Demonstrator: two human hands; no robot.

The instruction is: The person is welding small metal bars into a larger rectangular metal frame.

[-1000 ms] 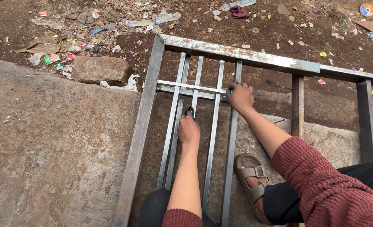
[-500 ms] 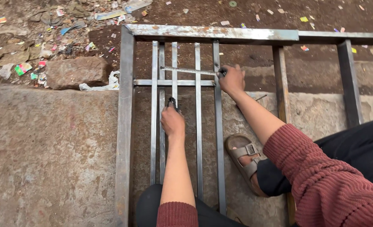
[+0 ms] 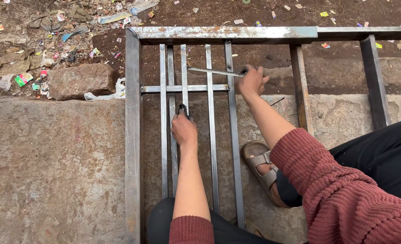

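**At the grille: right hand now has a loose rod lifted over the bars**

At the frame's upper middle, our right hand (image 3: pixel 251 81) is closed around one end of a thin metal rod (image 3: pixel 214 71). The rod lies crosswise above the upright bars, its free end pointing left, clear of the welded crossbar (image 3: pixel 182 88) just below it. A second ago that hand rested on the crossbar with no separate rod showing above it; we now see the rod raised and apart, so we judge it a loose piece being positioned across the grille.

Our left hand (image 3: pixel 184 129) is closed on a small dark tool (image 3: pixel 183 109), its tip against one upright bar just below the crossbar. It sits much where it did before, so this hand looks like the steady one.

Outward: the steel frame (image 3: pixel 132 135) lies flat over a stone slab (image 3: pixel 51 167), a sandalled foot (image 3: pixel 261 165) planted between bars. A reddish brick (image 3: pixel 76 80) and scattered litter (image 3: pixel 24 77) sit on the dirt beyond the frame's left corner.
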